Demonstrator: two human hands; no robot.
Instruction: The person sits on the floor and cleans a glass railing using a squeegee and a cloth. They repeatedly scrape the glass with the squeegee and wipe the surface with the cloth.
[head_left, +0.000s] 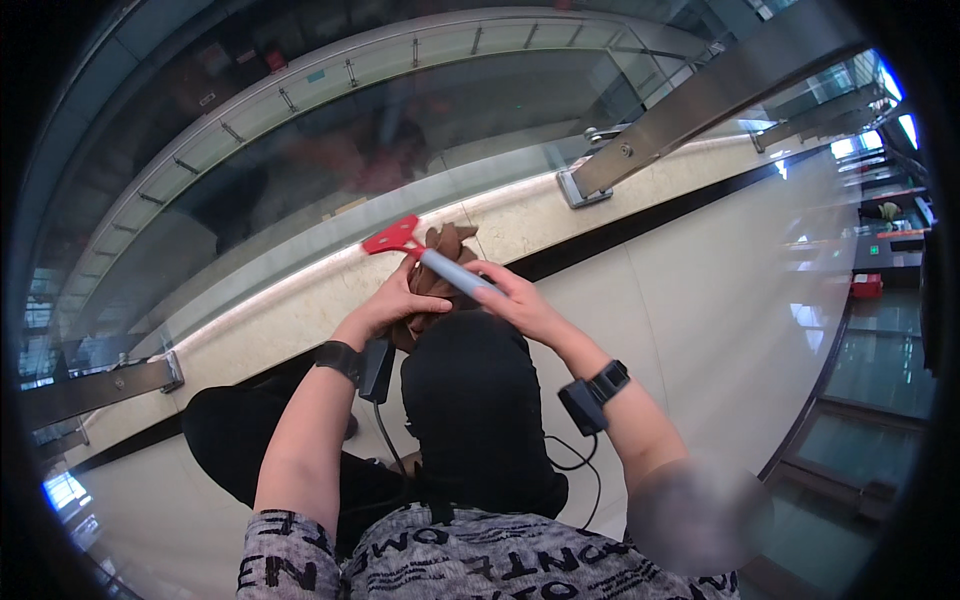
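My right hand (521, 300) grips the grey handle of a scraper (456, 271) with a wide red head, which points up and to the left above my raised knee. A crumpled brown cloth (448, 241) lies partly beneath the handle. My left hand (401, 300) holds this cloth, its thumb across the front and most of its fingers hidden behind. The red head sits close to my left fingertips; whether they touch cannot be told. Each wrist wears a black strap with a small cabled box.
In front runs a pale stone ledge (277, 319) with a glass panel (337, 157) standing along it. A steel post (645, 139) rises at the right, another metal bracket (171, 371) at the left. Glossy floor tiles (697, 300) extend right. Far off are a red box (867, 285) and a person (889, 211).
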